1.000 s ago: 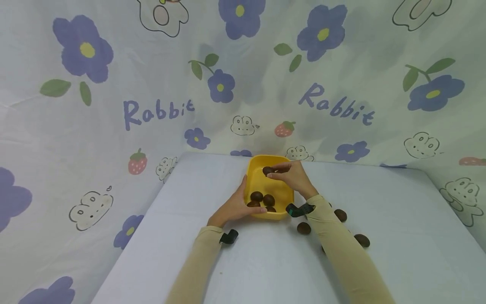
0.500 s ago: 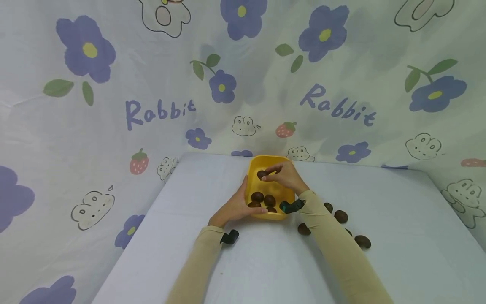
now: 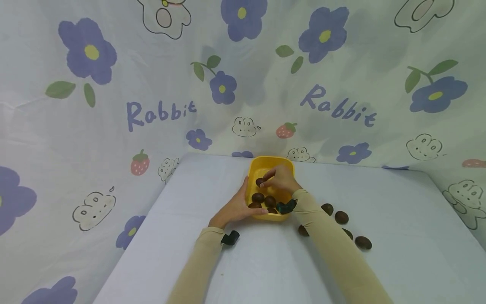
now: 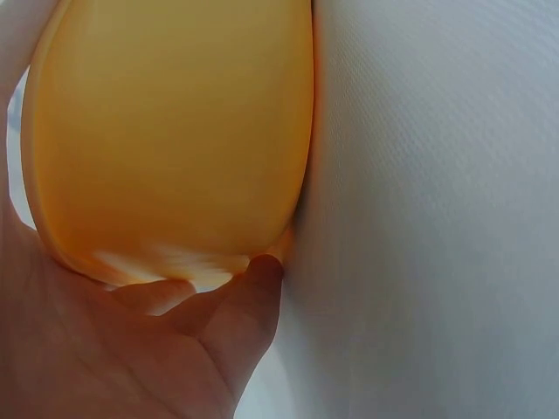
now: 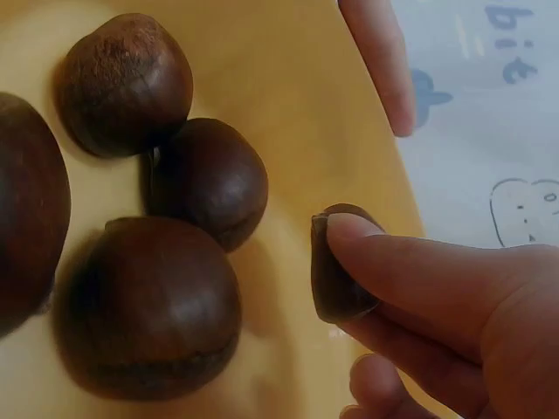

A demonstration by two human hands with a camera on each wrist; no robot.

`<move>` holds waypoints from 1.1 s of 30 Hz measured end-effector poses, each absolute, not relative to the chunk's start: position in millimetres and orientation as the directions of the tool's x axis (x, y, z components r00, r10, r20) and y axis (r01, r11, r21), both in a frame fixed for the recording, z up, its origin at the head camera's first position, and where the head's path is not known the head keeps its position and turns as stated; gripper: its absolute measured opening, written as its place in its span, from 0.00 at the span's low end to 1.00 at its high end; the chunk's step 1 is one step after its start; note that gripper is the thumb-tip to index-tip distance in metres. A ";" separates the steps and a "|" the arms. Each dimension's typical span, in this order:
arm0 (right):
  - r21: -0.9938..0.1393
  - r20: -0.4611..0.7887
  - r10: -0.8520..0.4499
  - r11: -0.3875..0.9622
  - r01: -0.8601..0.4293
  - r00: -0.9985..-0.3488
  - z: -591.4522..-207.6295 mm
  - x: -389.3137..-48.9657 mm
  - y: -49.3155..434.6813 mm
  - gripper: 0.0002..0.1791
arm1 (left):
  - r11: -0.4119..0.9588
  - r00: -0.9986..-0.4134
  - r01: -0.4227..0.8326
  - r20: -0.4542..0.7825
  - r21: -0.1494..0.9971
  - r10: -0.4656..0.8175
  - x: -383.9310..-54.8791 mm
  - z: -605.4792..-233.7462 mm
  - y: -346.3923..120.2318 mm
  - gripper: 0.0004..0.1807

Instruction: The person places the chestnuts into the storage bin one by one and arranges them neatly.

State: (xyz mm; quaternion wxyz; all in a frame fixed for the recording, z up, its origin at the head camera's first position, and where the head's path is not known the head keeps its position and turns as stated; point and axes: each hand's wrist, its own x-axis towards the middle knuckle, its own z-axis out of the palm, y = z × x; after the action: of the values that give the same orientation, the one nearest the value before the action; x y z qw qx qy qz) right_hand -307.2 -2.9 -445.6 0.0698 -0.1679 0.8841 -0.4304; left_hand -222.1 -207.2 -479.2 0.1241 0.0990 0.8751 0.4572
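My left hand [image 3: 233, 206] grips a yellow plastic box [image 3: 271, 160] at its near-left corner. Its thumb lies across the near rim, and in the left wrist view fingers [image 4: 249, 310] curl against the box's outer wall. Between thumb and fingers, my right hand [image 3: 282, 179] pinches a chestnut [image 5: 334, 284] over the inside of the box. Several glossy brown chestnuts [image 5: 150, 305] lie grouped at the near end of the box. Whether the pinched chestnut touches the box floor, I cannot tell.
Several loose chestnuts [image 3: 341, 217] lie on the white-covered table [image 3: 410, 228] to the right of the box, some partly hidden by the right sleeve [image 3: 330, 234]. Behind the table hangs a patterned cloth [image 3: 262, 97] with flowers and rabbits.
My right hand has moved left and toward me inside the box, still pinching the chestnut. The right forearm shifted left, uncovering more loose chestnuts. My left hand stays on the box.
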 end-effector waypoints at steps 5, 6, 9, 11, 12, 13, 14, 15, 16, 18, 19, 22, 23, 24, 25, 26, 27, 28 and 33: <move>-0.776 -0.020 -0.368 0.592 -0.217 -0.930 -445.9 -304.6 -5.2 0.12 | 0.561 -0.949 0.053 -0.134 0.826 0.287 -221.6 -477.9 -206.3 0.77; -0.772 -0.026 -0.372 0.597 -0.218 -0.928 -446.2 -304.4 -5.7 0.12 | 0.562 -0.949 0.050 -0.137 0.825 0.285 -221.3 -477.7 -206.2 0.77; -0.766 -0.043 -0.381 0.607 -0.214 -0.924 -446.8 -304.1 -7.3 0.11 | 0.567 -0.949 0.036 -0.149 0.823 0.277 -220.5 -476.6 -205.7 0.76; -0.761 -0.057 -0.387 0.614 -0.211 -0.921 -447.4 -304.4 -8.8 0.10 | 0.570 -0.950 0.032 -0.152 0.821 0.272 -220.7 -476.7 -205.6 0.76; -0.758 -0.065 -0.389 0.618 -0.208 -0.919 -447.2 -304.2 -9.4 0.10 | 0.571 -0.951 0.033 -0.151 0.820 0.271 -220.4 -476.6 -205.5 0.77; -0.757 -0.071 -0.391 0.621 -0.205 -0.918 -447.3 -304.2 -10.0 0.10 | 0.572 -0.951 0.034 -0.150 0.820 0.271 -220.3 -476.7 -205.3 0.77; -0.754 -0.077 -0.391 0.625 -0.204 -0.917 -447.4 -304.2 -10.6 0.10 | 0.572 -0.951 0.036 -0.147 0.820 0.271 -220.3 -476.8 -205.2 0.77; -0.749 -0.077 -0.393 0.629 -0.206 -0.916 -447.7 -304.8 -11.1 0.10 | 0.572 -0.952 0.038 -0.145 0.819 0.271 -220.2 -476.9 -205.1 0.77; -0.746 -0.078 -0.393 0.633 -0.208 -0.916 -447.7 -305.2 -11.5 0.10 | 0.575 -0.952 0.040 -0.144 0.817 0.271 -220.2 -477.1 -204.9 0.77; -0.734 -0.076 -0.397 0.643 -0.218 -0.914 -447.6 -306.0 -11.9 0.10 | 0.578 -0.952 0.040 -0.145 0.815 0.270 -220.0 -477.2 -204.6 0.77; -0.729 -0.075 -0.396 0.648 -0.221 -0.915 -447.2 -306.3 -11.9 0.10 | 0.580 -0.952 0.040 -0.146 0.814 0.270 -220.2 -477.4 -204.4 0.77; -0.717 -0.081 -0.395 0.661 -0.222 -0.915 -446.3 -307.2 -12.5 0.10 | 0.583 -0.952 0.046 -0.141 0.811 0.272 -220.5 -478.1 -204.3 0.77; -0.714 -0.085 -0.396 0.664 -0.221 -0.914 -446.3 -307.6 -12.6 0.10 | 0.581 -0.952 0.049 -0.138 0.813 0.274 -220.5 -478.2 -204.4 0.78; -0.715 -0.091 -0.395 0.665 -0.216 -0.914 -446.1 -307.9 -12.9 0.09 | 0.579 -0.952 0.055 -0.132 0.813 0.276 -220.7 -478.5 -204.5 0.78; -0.717 -0.097 -0.393 0.665 -0.210 -0.914 -446.1 -307.9 -13.2 0.09 | 0.579 -0.952 0.060 -0.128 0.813 0.279 -220.7 -478.7 -204.6 0.78; -0.722 -0.104 -0.394 0.661 -0.203 -0.913 -446.0 -308.0 -13.6 0.09 | 0.577 -0.951 0.066 -0.123 0.814 0.282 -220.7 -478.9 -204.7 0.78; -0.725 -0.107 -0.393 0.660 -0.199 -0.913 -445.6 -307.8 -14.2 0.09 | 0.575 -0.951 0.069 -0.120 0.815 0.284 -220.7 -478.9 -204.9 0.78; -0.727 -0.109 -0.395 0.658 -0.198 -0.912 -445.2 -307.4 -14.8 0.09 | 0.577 -0.951 0.071 -0.119 0.814 0.285 -220.7 -479.1 -205.0 0.78; -0.734 -0.121 -0.398 0.653 -0.188 -0.910 -443.2 -305.9 -18.4 0.09 | 0.580 -0.952 0.064 -0.124 0.812 0.279 -220.1 -478.4 -205.8 0.78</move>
State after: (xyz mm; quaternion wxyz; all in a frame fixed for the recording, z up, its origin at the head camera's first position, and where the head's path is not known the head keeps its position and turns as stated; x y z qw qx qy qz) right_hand -305.9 -18.4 -443.2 0.1369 -0.1628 0.8987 -0.3835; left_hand -220.1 -205.8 -478.4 0.1198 0.0975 0.8808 0.4476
